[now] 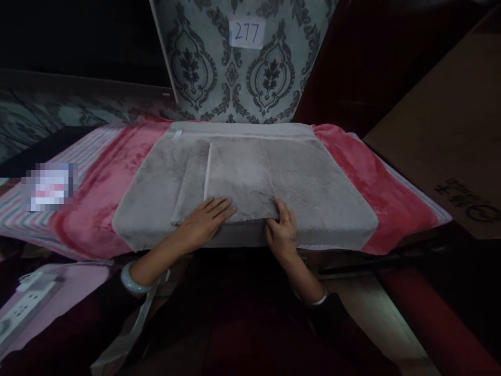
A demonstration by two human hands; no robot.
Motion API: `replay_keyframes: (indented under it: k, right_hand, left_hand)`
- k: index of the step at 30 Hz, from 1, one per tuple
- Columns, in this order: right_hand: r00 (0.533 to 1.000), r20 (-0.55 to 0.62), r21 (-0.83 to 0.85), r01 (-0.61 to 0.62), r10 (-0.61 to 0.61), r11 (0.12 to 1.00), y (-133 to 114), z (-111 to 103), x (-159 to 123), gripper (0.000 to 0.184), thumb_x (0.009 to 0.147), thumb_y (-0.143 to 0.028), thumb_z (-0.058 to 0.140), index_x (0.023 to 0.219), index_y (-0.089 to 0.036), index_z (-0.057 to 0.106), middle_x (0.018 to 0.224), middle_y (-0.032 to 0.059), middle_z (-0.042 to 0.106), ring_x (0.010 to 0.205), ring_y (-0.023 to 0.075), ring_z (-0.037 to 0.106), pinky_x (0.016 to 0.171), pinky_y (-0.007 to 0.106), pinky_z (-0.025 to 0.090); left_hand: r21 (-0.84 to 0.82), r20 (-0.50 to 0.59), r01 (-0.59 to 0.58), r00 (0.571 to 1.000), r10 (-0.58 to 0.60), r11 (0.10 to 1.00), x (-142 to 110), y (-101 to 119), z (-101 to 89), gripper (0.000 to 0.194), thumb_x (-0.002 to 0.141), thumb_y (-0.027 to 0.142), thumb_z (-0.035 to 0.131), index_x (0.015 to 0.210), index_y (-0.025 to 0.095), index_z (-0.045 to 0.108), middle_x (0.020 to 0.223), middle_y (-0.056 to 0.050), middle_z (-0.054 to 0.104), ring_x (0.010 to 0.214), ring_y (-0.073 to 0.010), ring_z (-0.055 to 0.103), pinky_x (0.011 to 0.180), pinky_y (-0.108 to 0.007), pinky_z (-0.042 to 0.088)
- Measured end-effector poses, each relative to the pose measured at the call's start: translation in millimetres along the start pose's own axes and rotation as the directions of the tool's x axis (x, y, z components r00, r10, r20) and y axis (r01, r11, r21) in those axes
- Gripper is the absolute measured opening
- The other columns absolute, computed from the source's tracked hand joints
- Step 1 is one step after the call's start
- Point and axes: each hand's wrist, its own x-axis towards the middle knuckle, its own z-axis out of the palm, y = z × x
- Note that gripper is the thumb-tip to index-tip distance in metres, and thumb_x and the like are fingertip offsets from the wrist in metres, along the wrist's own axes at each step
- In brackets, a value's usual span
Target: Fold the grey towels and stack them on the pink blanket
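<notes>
A folded grey plush cloth point(238, 175) lies in layers on a wider grey plush cover point(313, 172). A pale edge shows along the left side of its top layer. My left hand point(205, 222) rests flat on the front left part of the folded cloth, fingers stretched out. At the cloth's front right corner, my right hand point(284, 227) has its fingers bent over the edge, with the thumb at the front side. The cloth's corner lies between them, partly hidden by the hand.
Red plush fabric point(104, 183) and a striped cloth lie under the cover. A blurred-out object point(50, 187) lies at left. A power strip point(27, 305) sits lower left. A cardboard box point(450, 120) stands at right, a dark screen point(78, 42) upper left. A "277" paper point(246, 32) hangs on the wall.
</notes>
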Motion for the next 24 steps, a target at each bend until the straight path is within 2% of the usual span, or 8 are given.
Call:
replay_keyframes:
  k: [2,5,7,10,14,17,21,24]
  right_hand:
    - [0.994,-0.094,0.04,0.054,-0.05,0.998,6.1,7.4,0.3,0.022,0.088,-0.006,0.054,0.076,-0.021,0.066,0.148,0.0097,0.052,0.139,0.0263,0.044,0.114,0.051,0.043]
    - [0.961,-0.254,0.092,0.139,-0.111,0.986,15.4,18.7,-0.6,0.023,0.087,-0.005,0.053,0.078,-0.023,0.064,0.131,0.0067,0.062,0.128,0.0226,0.053,0.106,0.047,0.05]
    - [0.947,-0.294,0.117,0.168,-0.127,0.979,19.8,23.0,-2.3,0.023,0.086,-0.004,0.054,0.08,-0.023,0.064,0.126,0.0057,0.063,0.125,0.0228,0.055,0.104,0.047,0.051]
    - [0.954,-0.267,0.102,0.169,-0.137,0.98,22.0,23.1,-4.9,0.022,0.085,-0.004,0.055,0.082,-0.023,0.065,0.127,0.0064,0.061,0.124,0.0246,0.056,0.103,0.05,0.05]
    - [0.955,-0.257,0.07,0.17,-0.147,0.983,20.2,18.0,-4.6,0.02,0.087,-0.007,0.054,0.084,-0.023,0.064,0.124,0.0078,0.061,0.123,0.0253,0.057,0.1,0.051,0.053]
    - [0.954,-0.259,0.062,0.173,-0.152,0.983,19.8,15.7,-4.0,0.02,0.088,-0.007,0.054,0.087,-0.024,0.066,0.119,0.0073,0.061,0.121,0.0256,0.057,0.101,0.051,0.052]
    - [0.962,-0.223,0.052,0.175,-0.16,0.983,21.3,15.3,-7.4,0.022,0.086,-0.006,0.057,0.086,-0.024,0.067,0.121,0.0069,0.06,0.121,0.0261,0.055,0.104,0.05,0.047]
    - [0.97,-0.2,0.017,0.147,-0.14,0.989,21.6,14.7,-10.2,0.02,0.086,-0.008,0.057,0.083,-0.024,0.067,0.121,0.0071,0.06,0.119,0.0261,0.055,0.102,0.049,0.048]
  left_hand:
    - [0.135,0.039,-0.028,0.999,0.022,0.99,-8.2,-2.8,-1.7,0.051,0.093,0.014,0.046,0.141,0.027,0.059,0.153,-0.008,0.054,0.149,-0.026,0.041,0.125,-0.053,0.028]
    - [0.337,0.101,-0.082,0.994,0.05,0.938,-18.3,-7.1,-4.9,0.056,0.096,0.008,0.039,0.148,0.021,0.05,0.159,-0.011,0.046,0.152,-0.0249,0.034,0.124,-0.052,0.031]
    - [0.413,0.091,-0.097,0.994,0.064,0.906,-24.5,-10.6,-6.5,0.059,0.094,0.005,0.038,0.15,0.02,0.048,0.16,-0.013,0.045,0.153,-0.0253,0.033,0.122,-0.05,0.035]
    - [0.442,0.026,-0.09,0.996,0.088,0.893,-33.6,-16.3,-8.6,0.06,0.093,0.004,0.04,0.15,0.02,0.048,0.158,-0.012,0.047,0.152,-0.0261,0.034,0.12,-0.049,0.041]
    - [0.409,-0.05,-0.091,0.991,0.122,0.908,-42.6,-22.7,-12.5,0.061,0.092,0.003,0.043,0.149,0.024,0.051,0.153,-0.009,0.054,0.146,-0.0248,0.045,0.115,-0.048,0.048]
    - [0.392,-0.084,-0.083,0.988,0.126,0.916,-45.2,-24.6,-13.4,0.061,0.092,0.002,0.043,0.148,0.025,0.052,0.151,-0.008,0.056,0.142,-0.0242,0.05,0.115,-0.049,0.049]
    - [0.381,-0.109,-0.073,0.986,0.123,0.922,-45.2,-23.0,-11.3,0.058,0.092,0.002,0.043,0.144,0.025,0.056,0.149,-0.009,0.058,0.141,-0.0249,0.051,0.116,-0.051,0.047]
    - [0.359,-0.116,-0.059,0.987,0.107,0.931,-46.0,-19.8,-12.7,0.057,0.09,0.003,0.045,0.14,0.026,0.06,0.147,-0.008,0.06,0.139,-0.0248,0.053,0.115,-0.05,0.048]
